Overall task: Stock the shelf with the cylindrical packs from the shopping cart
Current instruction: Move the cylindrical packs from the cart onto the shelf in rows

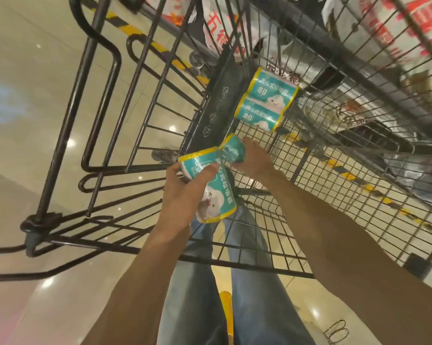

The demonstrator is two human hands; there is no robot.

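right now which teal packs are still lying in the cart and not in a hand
The two side-by-side packs on the cart's wire floor, each marked 80. Nothing touches them; the other packs are gripped by the left hand and right hand.

Hidden, cropped and blurred parts around the cart

The left hand (185,188) covers the middle of the teal pack (216,195) it holds, and the right hand (253,158) hides the far side of a second pack (232,151). Print on the two packs (266,100) lying in the cart (309,170) is too small to read. White bags (409,28) with red lettering are blurred and cut off by the top edge. Both forearms run out at the bottom edge.
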